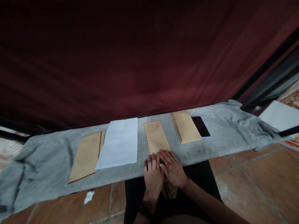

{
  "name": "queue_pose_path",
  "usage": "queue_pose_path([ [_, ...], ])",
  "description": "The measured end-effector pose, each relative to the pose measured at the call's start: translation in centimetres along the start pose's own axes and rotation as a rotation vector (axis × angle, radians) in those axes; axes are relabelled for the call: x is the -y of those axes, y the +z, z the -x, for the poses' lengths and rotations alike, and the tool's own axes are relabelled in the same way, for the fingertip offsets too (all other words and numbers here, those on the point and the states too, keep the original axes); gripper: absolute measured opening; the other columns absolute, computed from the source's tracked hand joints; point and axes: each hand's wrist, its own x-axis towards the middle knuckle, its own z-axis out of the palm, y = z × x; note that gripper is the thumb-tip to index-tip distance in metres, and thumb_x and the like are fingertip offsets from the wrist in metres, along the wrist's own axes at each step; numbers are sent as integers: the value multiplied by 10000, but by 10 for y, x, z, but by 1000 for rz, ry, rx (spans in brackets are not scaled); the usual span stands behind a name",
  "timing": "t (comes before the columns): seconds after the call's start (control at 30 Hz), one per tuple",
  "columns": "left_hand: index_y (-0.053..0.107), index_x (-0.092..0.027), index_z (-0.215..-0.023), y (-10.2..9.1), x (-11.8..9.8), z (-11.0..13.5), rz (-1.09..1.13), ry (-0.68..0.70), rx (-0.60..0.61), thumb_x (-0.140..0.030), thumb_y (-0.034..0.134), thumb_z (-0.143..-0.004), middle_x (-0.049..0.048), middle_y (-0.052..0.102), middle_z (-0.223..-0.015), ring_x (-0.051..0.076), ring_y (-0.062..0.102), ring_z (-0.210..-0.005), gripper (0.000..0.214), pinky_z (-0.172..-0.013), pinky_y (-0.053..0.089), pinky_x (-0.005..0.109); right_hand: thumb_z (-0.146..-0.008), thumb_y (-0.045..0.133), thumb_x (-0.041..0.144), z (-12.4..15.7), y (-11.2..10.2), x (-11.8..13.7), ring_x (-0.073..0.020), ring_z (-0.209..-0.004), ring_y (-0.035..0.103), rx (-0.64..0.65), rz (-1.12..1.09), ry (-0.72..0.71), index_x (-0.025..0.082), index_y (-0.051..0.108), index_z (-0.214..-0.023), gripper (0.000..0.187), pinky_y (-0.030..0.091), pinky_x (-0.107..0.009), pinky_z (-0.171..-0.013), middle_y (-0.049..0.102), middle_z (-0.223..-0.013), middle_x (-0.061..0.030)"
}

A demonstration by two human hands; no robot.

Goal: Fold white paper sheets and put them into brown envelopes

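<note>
A brown paper envelope with a small red print near its far end lies lengthwise on the grey cloth in front of me. My left hand rests flat on its near part, fingers stretched forward. Close beside it, almost touching, my right hand also lies flat with its fingers extended. Both hands cover the envelope's near end. Below them, by my lap, a brownish piece shows, and I cannot tell whether it belongs to the envelope.
White paper sheets and brown envelopes lie to the left. On the right, stacked envelopes overlap a dark phone. The narrow grey-covered surface backs onto a dark red curtain. A white scrap lies on the tiles.
</note>
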Motion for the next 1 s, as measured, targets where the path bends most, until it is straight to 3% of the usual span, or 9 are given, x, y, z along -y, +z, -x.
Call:
queue_pose_path([
  [0.2, 428, -186, -1509, -3, 2, -1, 42, -5, -51, -171, 429, -963, 118, 566, -1462, 309, 512, -1348, 546, -1114, 417, 515, -1036, 426, 302, 5, 0, -10, -223, -1408, 454, -57, 29, 14, 176, 434, -1511, 491, 326, -444, -1205, 495, -1524, -71],
  [0.57, 535, -167, -1429, -13, 2, -2, 70, -119, -74, -172, 427, -987, 143, 556, -1464, 298, 527, -1323, 455, -1058, 433, 465, -1040, 418, 300, 14, -1, -26, -232, -1392, 474, -90, 102, 87, 152, 452, -1499, 484, 301, -438, -1211, 520, -1504, -89],
  [0.67, 579, -183, -1387, -13, 4, -9, 229, -197, -70, -213, 429, -989, 131, 603, -1409, 303, 549, -1277, 426, -1042, 441, 477, -1032, 421, 283, 13, -1, -23, -237, -1387, 479, -105, 105, 107, 152, 472, -1486, 476, 298, -442, -1212, 528, -1497, -94],
  [0.83, 606, -162, -1337, -5, 12, -29, 675, -416, -119, -246, 548, -898, 148, 650, -1273, 291, 580, -1195, 451, -1040, 454, 457, -1009, 436, 258, 7, 2, -17, -262, -1358, 503, -122, 110, 134, 113, 514, -1449, 469, 311, -456, -1204, 571, -1451, -133],
  [1.0, 568, -154, -1339, 3, 19, -50, 1088, -707, -159, -274, 722, -740, 25, 656, -853, 198, 642, -790, 631, -798, 525, 360, -989, 451, 236, 4, 6, -15, -275, -1346, 505, -122, 126, 139, 100, 505, -1451, 485, 331, -455, -1185, 579, -1435, -152],
])
